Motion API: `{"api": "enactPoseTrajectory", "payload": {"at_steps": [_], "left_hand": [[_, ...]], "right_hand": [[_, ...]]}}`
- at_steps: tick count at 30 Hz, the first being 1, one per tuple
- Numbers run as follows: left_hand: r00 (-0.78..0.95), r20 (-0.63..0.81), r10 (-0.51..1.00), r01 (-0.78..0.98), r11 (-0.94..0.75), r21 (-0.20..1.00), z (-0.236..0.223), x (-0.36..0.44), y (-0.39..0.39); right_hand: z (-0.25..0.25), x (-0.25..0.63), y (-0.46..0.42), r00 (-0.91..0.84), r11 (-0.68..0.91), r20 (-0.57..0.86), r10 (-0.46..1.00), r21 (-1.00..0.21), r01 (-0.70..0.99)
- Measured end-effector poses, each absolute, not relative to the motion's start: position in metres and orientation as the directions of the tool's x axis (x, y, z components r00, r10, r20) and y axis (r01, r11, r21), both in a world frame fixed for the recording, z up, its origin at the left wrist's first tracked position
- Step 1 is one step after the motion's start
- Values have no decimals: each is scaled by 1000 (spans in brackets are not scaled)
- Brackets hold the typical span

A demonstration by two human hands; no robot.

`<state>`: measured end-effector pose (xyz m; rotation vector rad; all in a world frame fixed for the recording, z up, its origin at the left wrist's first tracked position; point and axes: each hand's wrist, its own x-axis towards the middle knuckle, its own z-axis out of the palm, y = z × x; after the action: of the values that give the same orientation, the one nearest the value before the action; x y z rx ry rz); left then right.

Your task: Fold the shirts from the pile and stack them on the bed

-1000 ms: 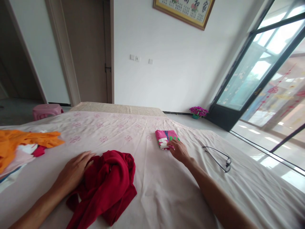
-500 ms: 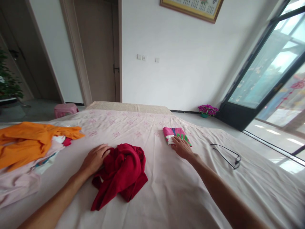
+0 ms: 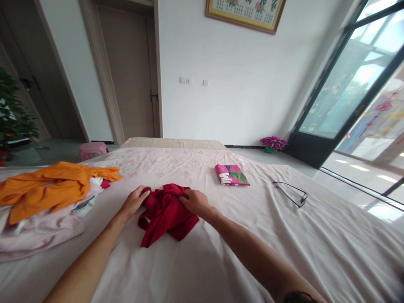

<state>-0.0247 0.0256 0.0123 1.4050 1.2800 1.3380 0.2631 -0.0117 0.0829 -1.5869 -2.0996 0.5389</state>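
Below the frame's center, our left hand (image 3: 134, 203) and right hand (image 3: 196, 203) pinch a crumpled red garment (image 3: 169, 213) at two places, seemingly to control both sides. A folded pink cloth (image 3: 232, 175) lies apart, right of center.

From my feed: white wall (image 3: 240, 92) beyond the bed's (image 3: 176, 273) far edge, framed panel (image 3: 243, 14) high up, brown door (image 3: 129, 75) left. Pink stool (image 3: 93, 150) past the far left corner. Daylight through dark-framed glass door (image 3: 334, 101), right; glossy floor (image 3: 249, 153).
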Motion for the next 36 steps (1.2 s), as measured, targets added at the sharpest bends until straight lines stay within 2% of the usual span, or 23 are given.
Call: {"api": "enactPoseTrajectory", "payload": {"at_steps": [2,4,5,7,9,14,19,22,25,27,31,36], "left_hand": [[-162,180,970,6,-182,983,14,-31,21],[-269,152,951,-142,-195,970,15,-40,17],[-312,128,941,-216,-202,955,15,-46,16],[-369,71,927,-345,-208,915,16,-56,15],[-386,16,922,-437,-198,877,17,-63,16],[-349,-115,930,-595,-125,794,19,-61,17],[-347,-90,934,-555,-127,822,18,-49,16],[-340,-26,940,-435,-132,891,21,-44,12],[-272,72,960,-221,-135,966,25,-39,5],[-227,81,971,-159,-119,980,26,-37,1],[-222,44,974,-219,-94,971,23,-38,2],[-235,4,972,-322,-82,943,21,-40,8]], "right_hand": [[80,264,-10,-168,215,137,976,-720,660],[80,276,-9,-114,175,144,983,-925,336],[80,285,-9,-91,159,148,985,-977,139],[79,306,-12,-41,133,142,989,-975,-180],[72,327,-16,30,100,95,995,-949,-299],[39,354,-20,185,21,-27,982,-967,-252],[31,349,-27,218,146,107,970,-974,-172],[36,343,-32,206,200,170,964,-970,-139],[38,341,-33,177,206,180,968,-968,-140],[36,342,-31,142,199,181,973,-972,-125],[32,344,-25,136,178,165,977,-981,-83],[28,348,-22,217,168,129,968,-971,-172]]}}
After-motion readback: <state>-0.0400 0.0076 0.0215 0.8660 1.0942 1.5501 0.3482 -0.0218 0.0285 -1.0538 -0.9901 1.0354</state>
